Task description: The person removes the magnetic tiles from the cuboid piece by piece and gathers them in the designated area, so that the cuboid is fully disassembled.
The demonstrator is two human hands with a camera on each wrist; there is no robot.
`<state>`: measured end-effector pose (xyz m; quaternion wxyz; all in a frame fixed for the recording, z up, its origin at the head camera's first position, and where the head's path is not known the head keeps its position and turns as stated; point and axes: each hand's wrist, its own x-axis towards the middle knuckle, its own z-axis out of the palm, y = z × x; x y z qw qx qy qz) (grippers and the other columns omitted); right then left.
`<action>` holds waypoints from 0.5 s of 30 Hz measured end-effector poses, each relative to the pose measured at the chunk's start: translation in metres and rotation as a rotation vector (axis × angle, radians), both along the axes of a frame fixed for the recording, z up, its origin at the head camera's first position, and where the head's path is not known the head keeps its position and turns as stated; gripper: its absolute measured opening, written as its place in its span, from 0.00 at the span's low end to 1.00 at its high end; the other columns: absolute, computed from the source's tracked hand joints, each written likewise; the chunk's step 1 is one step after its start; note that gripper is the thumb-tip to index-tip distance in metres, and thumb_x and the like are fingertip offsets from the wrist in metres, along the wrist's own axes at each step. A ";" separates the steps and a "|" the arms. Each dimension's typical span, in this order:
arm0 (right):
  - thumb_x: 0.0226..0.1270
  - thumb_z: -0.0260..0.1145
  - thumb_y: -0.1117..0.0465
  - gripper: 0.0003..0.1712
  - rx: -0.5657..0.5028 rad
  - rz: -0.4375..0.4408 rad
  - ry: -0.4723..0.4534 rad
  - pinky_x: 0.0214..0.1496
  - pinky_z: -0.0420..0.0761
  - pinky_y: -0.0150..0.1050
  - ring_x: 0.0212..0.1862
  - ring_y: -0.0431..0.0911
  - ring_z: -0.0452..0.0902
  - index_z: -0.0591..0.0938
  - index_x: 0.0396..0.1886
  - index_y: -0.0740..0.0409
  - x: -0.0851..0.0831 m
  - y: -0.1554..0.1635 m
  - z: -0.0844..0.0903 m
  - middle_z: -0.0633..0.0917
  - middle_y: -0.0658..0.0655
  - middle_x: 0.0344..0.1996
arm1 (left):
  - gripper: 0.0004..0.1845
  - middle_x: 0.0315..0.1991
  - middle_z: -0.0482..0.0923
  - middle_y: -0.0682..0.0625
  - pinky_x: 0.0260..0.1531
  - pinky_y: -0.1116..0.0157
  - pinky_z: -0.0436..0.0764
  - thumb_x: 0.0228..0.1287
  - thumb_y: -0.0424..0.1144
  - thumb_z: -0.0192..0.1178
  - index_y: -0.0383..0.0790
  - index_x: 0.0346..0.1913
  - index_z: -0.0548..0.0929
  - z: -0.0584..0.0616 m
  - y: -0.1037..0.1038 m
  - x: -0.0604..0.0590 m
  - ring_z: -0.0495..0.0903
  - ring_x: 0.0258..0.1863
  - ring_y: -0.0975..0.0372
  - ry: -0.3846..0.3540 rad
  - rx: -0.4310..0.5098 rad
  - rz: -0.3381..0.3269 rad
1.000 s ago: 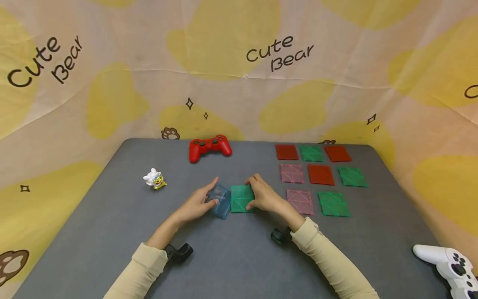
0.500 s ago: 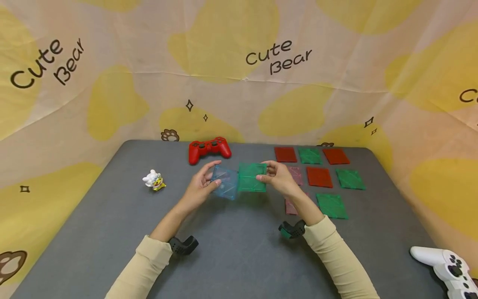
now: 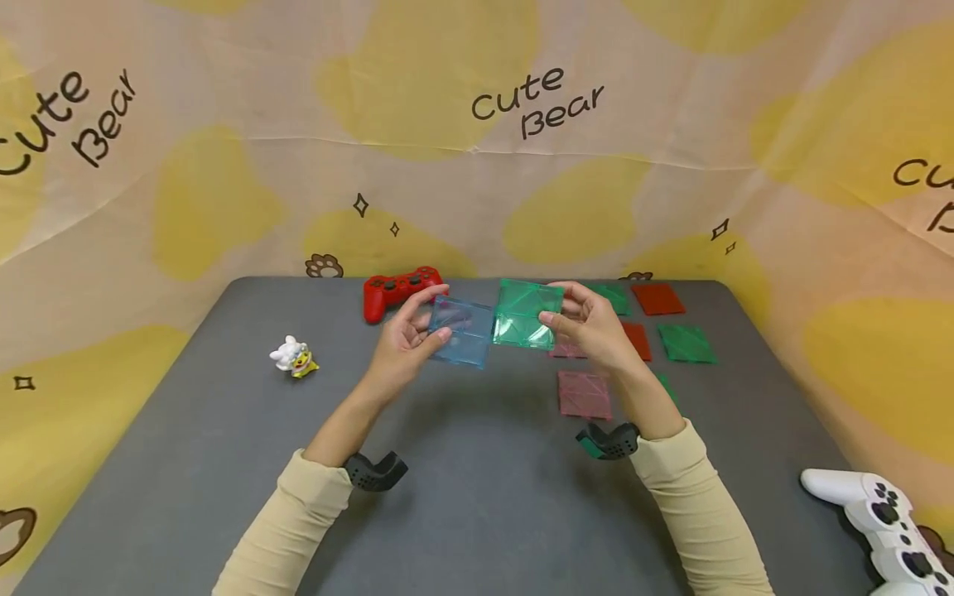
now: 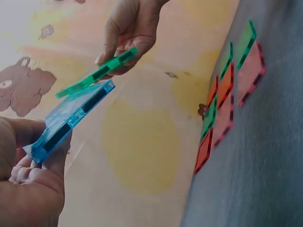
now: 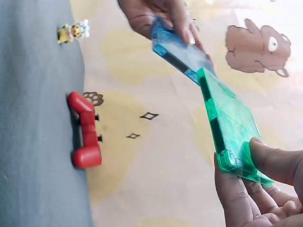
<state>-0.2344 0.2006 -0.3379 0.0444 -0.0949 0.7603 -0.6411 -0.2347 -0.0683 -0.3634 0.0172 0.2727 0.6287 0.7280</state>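
Above the table my left hand [image 3: 395, 356] pinches a translucent blue square magnetic tile [image 3: 464, 335] at its left side, thumb in front. My right hand [image 3: 605, 338] pinches a translucent green magnetic tile [image 3: 523, 313] by its right side. Both tiles are raised and tilted, with neighbouring edges very close; whether they touch I cannot tell. In the left wrist view, the green tile [image 4: 97, 73] lies just beyond the blue tile [image 4: 73, 120]. The right wrist view has a corner of the green tile [image 5: 232, 127] at the edge of the blue tile [image 5: 182, 54].
Red, green and pink tiles, such as a pink tile [image 3: 585, 394] and a green tile [image 3: 686, 343], lie flat at the right, partly behind my right arm. A red game controller [image 3: 399, 291], a small figurine [image 3: 294, 357] and a white controller [image 3: 868, 517] rest on the grey table [image 3: 477, 497].
Both hands have lifted their tiles up off the table and away from me. The blue tile has turned straighter, and the tiles stay side by side.
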 end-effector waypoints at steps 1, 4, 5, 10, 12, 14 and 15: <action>0.63 0.62 0.63 0.30 0.007 -0.009 -0.011 0.47 0.78 0.36 0.43 0.44 0.77 0.64 0.64 0.59 0.002 0.003 0.001 0.80 0.54 0.44 | 0.29 0.50 0.79 0.45 0.40 0.64 0.81 0.63 0.26 0.53 0.36 0.66 0.59 0.000 0.002 0.001 0.82 0.43 0.61 0.001 -0.005 -0.005; 0.64 0.60 0.63 0.38 0.025 -0.032 -0.055 0.61 0.70 0.46 0.64 0.53 0.65 0.55 0.70 0.64 0.007 0.016 0.003 0.67 0.65 0.64 | 0.29 0.49 0.79 0.47 0.40 0.64 0.81 0.63 0.25 0.52 0.37 0.67 0.59 0.000 0.007 0.003 0.83 0.42 0.62 -0.031 0.018 -0.003; 0.64 0.60 0.63 0.40 0.022 -0.040 -0.072 0.64 0.66 0.48 0.68 0.55 0.59 0.51 0.71 0.66 0.008 0.021 0.004 0.61 0.66 0.67 | 0.29 0.49 0.79 0.47 0.39 0.65 0.81 0.63 0.25 0.52 0.37 0.66 0.59 -0.001 0.008 0.003 0.83 0.42 0.63 -0.041 0.033 0.003; 0.64 0.60 0.57 0.45 0.061 -0.138 -0.113 0.65 0.63 0.48 0.70 0.56 0.53 0.46 0.71 0.68 0.016 0.058 0.005 0.54 0.68 0.69 | 0.30 0.50 0.77 0.47 0.38 0.68 0.81 0.62 0.22 0.51 0.41 0.67 0.60 -0.005 0.015 0.003 0.83 0.40 0.65 -0.096 0.125 0.032; 0.64 0.61 0.54 0.44 0.112 -0.195 -0.114 0.62 0.69 0.43 0.68 0.53 0.60 0.49 0.70 0.68 0.020 0.075 0.004 0.57 0.68 0.68 | 0.31 0.51 0.77 0.47 0.38 0.69 0.80 0.62 0.22 0.51 0.42 0.67 0.60 -0.008 0.018 0.003 0.83 0.38 0.66 -0.113 0.131 0.036; 0.63 0.61 0.51 0.44 0.153 -0.245 -0.112 0.55 0.75 0.33 0.61 0.43 0.71 0.52 0.70 0.68 0.024 0.094 0.001 0.65 0.66 0.65 | 0.32 0.51 0.77 0.47 0.39 0.70 0.80 0.62 0.22 0.51 0.42 0.68 0.60 -0.010 0.019 0.004 0.83 0.37 0.66 -0.125 0.131 0.039; 0.63 0.61 0.50 0.44 0.170 -0.267 -0.108 0.51 0.76 0.29 0.56 0.37 0.74 0.54 0.69 0.69 0.025 0.104 0.000 0.72 0.61 0.60 | 0.32 0.51 0.78 0.46 0.39 0.70 0.80 0.62 0.22 0.51 0.42 0.68 0.59 -0.012 0.019 0.004 0.83 0.37 0.66 -0.128 0.130 0.040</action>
